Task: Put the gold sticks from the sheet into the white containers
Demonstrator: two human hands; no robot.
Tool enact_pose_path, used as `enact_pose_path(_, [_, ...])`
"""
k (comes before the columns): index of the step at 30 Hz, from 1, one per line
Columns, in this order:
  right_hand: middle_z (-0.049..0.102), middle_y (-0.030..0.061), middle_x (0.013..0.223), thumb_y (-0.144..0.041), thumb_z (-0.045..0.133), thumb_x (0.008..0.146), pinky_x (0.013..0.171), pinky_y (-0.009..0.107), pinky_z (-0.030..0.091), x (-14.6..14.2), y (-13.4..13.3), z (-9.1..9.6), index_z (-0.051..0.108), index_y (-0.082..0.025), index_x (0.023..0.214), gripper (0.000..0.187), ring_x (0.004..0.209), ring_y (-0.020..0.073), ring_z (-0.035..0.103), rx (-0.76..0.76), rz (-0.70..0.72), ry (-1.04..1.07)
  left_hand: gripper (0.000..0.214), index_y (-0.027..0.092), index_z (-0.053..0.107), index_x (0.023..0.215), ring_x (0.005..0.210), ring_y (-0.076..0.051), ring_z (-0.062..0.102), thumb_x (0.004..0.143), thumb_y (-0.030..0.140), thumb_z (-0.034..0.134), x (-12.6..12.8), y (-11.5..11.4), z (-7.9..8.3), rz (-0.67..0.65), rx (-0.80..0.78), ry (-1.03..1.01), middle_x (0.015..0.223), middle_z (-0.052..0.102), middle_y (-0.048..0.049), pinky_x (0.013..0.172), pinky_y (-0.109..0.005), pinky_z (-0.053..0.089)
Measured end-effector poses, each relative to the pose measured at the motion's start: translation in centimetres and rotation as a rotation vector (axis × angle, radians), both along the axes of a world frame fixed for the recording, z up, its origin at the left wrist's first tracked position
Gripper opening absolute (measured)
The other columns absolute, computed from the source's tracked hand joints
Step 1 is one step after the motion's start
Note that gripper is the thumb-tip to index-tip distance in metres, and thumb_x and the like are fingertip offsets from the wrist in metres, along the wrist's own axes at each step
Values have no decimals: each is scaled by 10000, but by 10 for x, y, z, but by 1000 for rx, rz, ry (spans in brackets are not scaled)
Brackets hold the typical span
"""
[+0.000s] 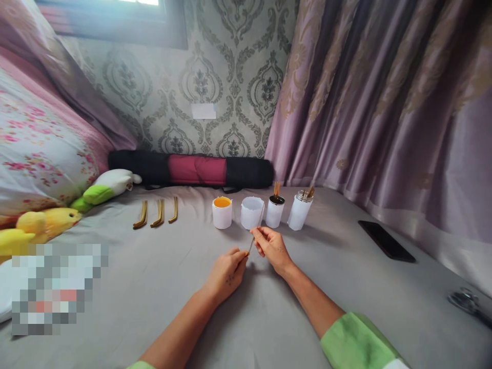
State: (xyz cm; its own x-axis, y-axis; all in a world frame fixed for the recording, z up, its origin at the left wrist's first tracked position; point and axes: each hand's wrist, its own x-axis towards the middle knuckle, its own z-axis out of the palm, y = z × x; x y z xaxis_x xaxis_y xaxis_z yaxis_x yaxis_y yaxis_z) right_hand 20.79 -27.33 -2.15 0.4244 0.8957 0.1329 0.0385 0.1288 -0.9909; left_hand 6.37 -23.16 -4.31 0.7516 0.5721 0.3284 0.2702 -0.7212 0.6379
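Both hands hold one thin brown stick (261, 215), which slants upward in front of the white-wrapped cups. My left hand (229, 272) is closed around its lower end. Higher up, my right hand (272, 248) pinches the same stick between thumb and fingers. Just beyond stand a cup with an orange inside (222, 215), a plain white cup (251, 211), a dark-mouthed cup (274, 214) with sticks upright in it, and a wrapped glass jar (300, 212) also holding sticks. Three bundles of similar sticks, a middle one (158, 214) among them, lie to the left, bent at their near ends.
A black phone (386, 241) lies on the grey sheet (161, 307) at right, with a dark metallic object (467, 302) nearer the edge. Plush toys (49, 223) and a blurred-out item (57, 287) are at left. A black-and-maroon roll (196, 170) rests against the wall.
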Motion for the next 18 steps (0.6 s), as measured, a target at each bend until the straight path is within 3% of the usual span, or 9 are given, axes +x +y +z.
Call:
enact_pose_path(5, [457,-46,537,-480,521,730,343,177,263,4,-1,3,568,-143,835,357,380,40,344,-24,28,-27,259,148,616,746,612,-106,446,815,294,414,6,-1,-1,3,-244,-108,666,525,-12,575,-205,324])
enact_pose_path(13, [464,-42,553,-483,512,732,354,175,277,10,2,4,572,-152,813,346,397,44,362,-60,46,-110,340,90,594,951,466,-44,367,705,324,585,5,-1,6,-73,-1041,-227,691,543,-13,450,-188,277])
enact_pose_path(18, [464,-39,553,-481,502,740,380,171,307,15,0,4,584,-151,821,350,418,46,377,-77,46,-197,283,80,579,932,507,-52,449,689,220,618,3,0,7,-158,-1404,-386,766,585,-73,461,-180,323])
